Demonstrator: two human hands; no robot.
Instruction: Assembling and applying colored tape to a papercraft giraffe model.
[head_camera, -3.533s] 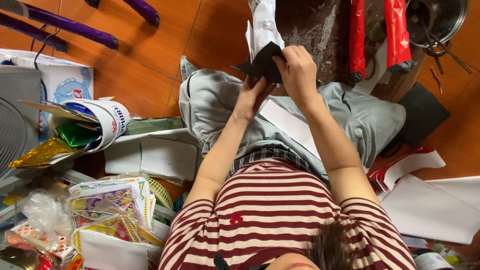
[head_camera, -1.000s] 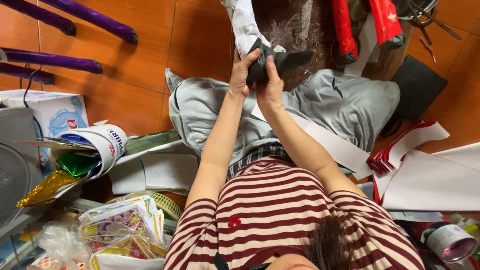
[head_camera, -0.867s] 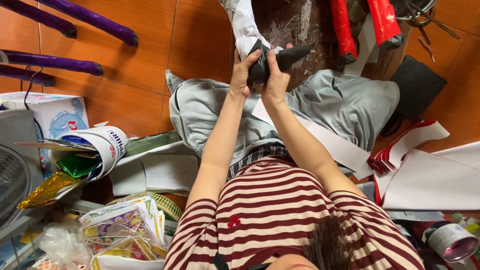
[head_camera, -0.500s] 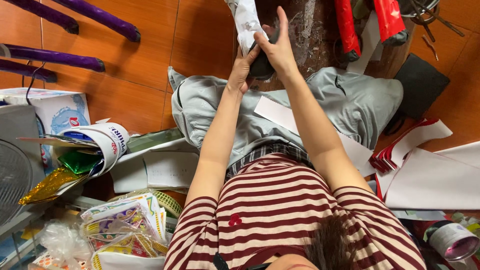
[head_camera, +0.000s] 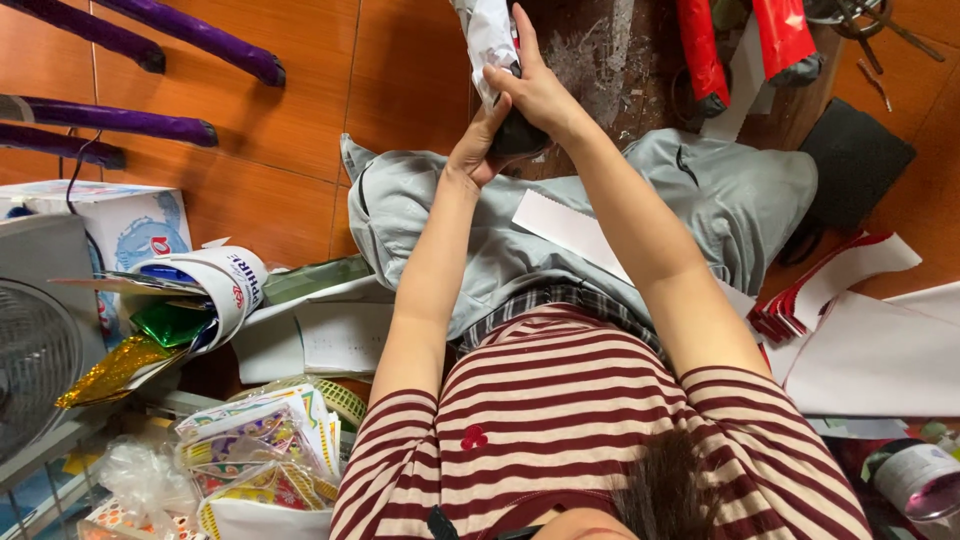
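Observation:
Both my hands are stretched out in front of my knees, close together. My left hand (head_camera: 478, 148) grips a small black object (head_camera: 518, 136) from below. My right hand (head_camera: 540, 90) lies over the top of it, with its fingers stretched along a crumpled white paper (head_camera: 490, 35) that sticks up from the object. Most of the black object is hidden between my palms. A flat white sheet (head_camera: 568, 226) rests on my lap, on grey trousers (head_camera: 720, 190).
Two red rolls (head_camera: 700, 50) lean at the top, beside a dusty dark floor patch (head_camera: 600, 60). Purple tubes (head_camera: 190, 35) lie at the upper left on orange tiles. A fan (head_camera: 35, 360), rolled posters (head_camera: 215, 285) and printed papers (head_camera: 260, 440) crowd the left. Red-and-white sheets (head_camera: 830, 290) and a black pad (head_camera: 855, 160) lie at the right.
My hands have moved farther forward and closed over the black object. Its long end showed a second ago and is now covered, with the white paper pressed against it.

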